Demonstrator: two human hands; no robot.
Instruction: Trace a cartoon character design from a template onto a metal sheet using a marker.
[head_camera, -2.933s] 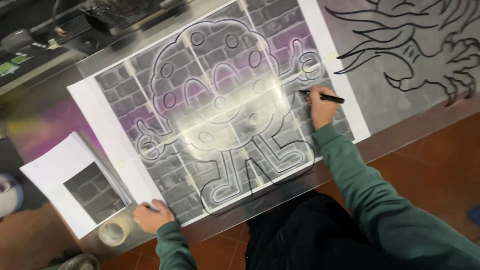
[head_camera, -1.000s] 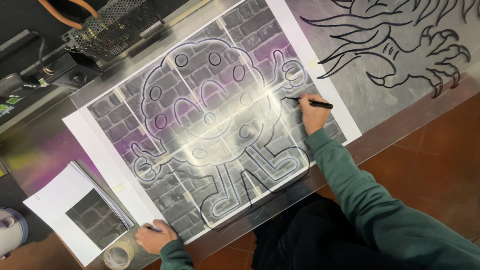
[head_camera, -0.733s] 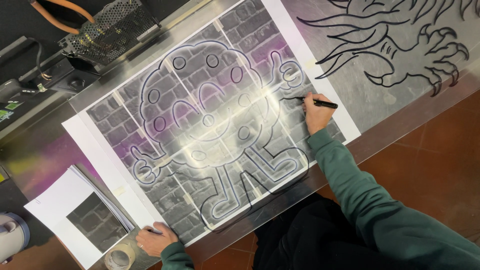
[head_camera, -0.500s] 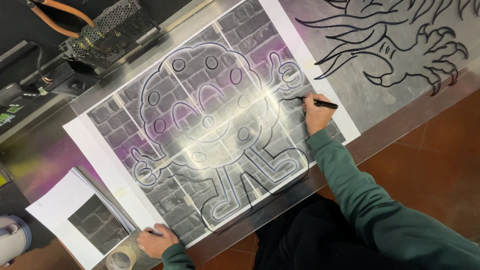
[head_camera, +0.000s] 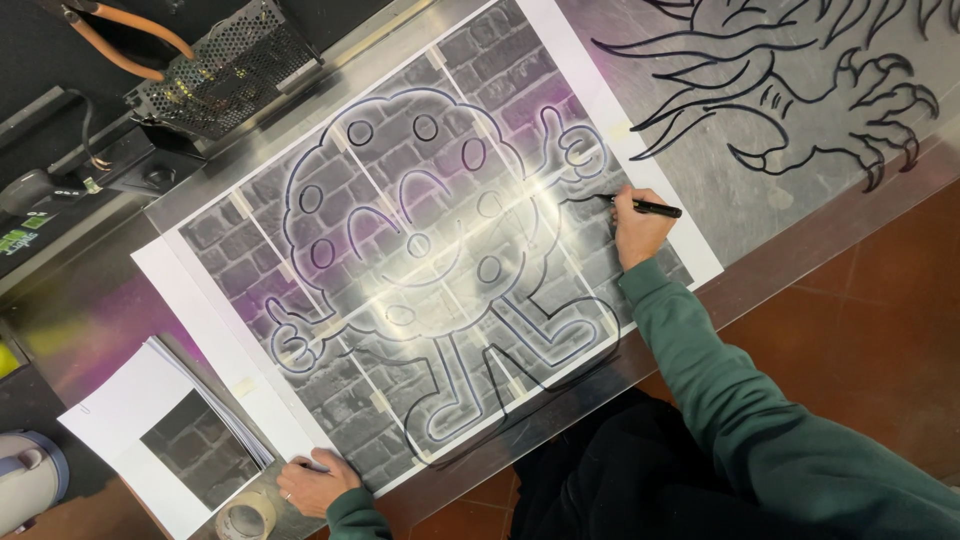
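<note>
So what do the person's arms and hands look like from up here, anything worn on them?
Both arms wear long dark green sleeves with ribbed cuffs that end at the wrists. The right hand is bare, no glove or watch showing. The left hand is bare too, with what looks like a thin ring on one finger. No cables or markings show on either sleeve.

1. The shiny grey surface (head_camera: 80, 320) holds a big picture sheet (head_camera: 420, 260).
2. A paper stack (head_camera: 160, 430) lies near it.
3. A tape roll (head_camera: 245, 518) sits at the edge.
</note>
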